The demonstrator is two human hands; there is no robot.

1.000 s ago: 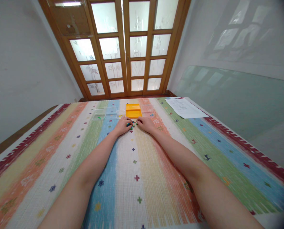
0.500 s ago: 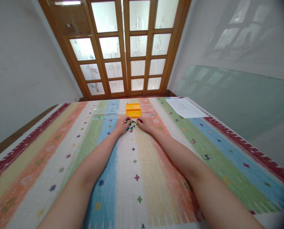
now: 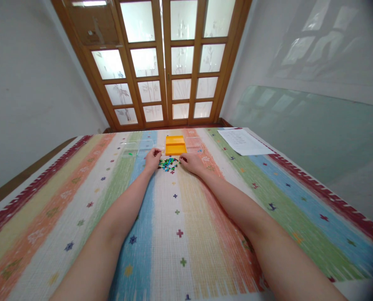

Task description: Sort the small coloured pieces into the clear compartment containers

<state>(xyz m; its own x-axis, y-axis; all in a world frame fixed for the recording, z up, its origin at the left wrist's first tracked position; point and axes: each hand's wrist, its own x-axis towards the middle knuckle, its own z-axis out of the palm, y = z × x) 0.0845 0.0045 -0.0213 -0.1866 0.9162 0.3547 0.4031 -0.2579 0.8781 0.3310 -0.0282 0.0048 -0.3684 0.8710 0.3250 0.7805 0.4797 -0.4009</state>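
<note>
A loose pile of small green, blue and dark pieces point(image 3: 168, 164) lies on the striped cloth between my hands. My left hand point(image 3: 153, 159) is just left of the pile, fingers pinched together; anything between the fingertips is too small to make out. At the pile's right edge rests my right hand point(image 3: 189, 161), its fingers curled closed near the pieces, and what they hold is hidden. Directly behind the pile sits a yellow two-part tray point(image 3: 176, 149).
Clear plastic trays stand on both sides of the yellow one, left point(image 3: 131, 148) and right point(image 3: 194, 144); the left one has a small green piece inside. A printed paper sheet point(image 3: 244, 142) lies at the back right. Beyond the striped tablecloth point(image 3: 164, 234) are wood-framed glass doors.
My left hand has moved left, off the pile, uncovering more of the small pieces. My right hand has stayed in nearly the same place.
</note>
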